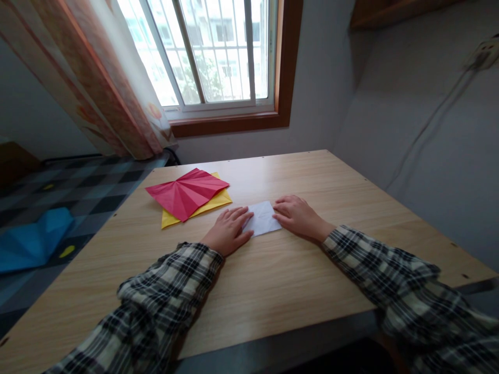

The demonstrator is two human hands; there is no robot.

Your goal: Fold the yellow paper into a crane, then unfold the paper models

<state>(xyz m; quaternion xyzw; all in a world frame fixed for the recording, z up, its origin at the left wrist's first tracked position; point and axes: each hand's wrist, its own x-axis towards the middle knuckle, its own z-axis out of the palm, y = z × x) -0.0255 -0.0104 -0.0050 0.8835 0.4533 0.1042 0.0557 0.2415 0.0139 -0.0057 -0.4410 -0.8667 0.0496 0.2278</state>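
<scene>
A small square of white paper (262, 218) lies flat on the wooden table, with faint crease lines on its surface. My left hand (231, 228) rests palm down at its left side, fingers stretched out and fingertips on the paper's left edge, thumb near the lower left corner. From the other side, my right hand (298, 214) touches the right edge with its fingertips; the fingers are slightly bent and the hand lies on its side on the table. To the left of my left hand is a creased red paper (187, 192), resting on top of a yellow paper (169, 219).
The light wooden table (288, 291) has dark holes along its edges. At the left, a folded blue paper (37, 239) lies on a checked cloth (97, 182). Beyond the table are a barred window (218, 57) and a curtain (101, 78). A cable (424, 127) hangs on the right wall.
</scene>
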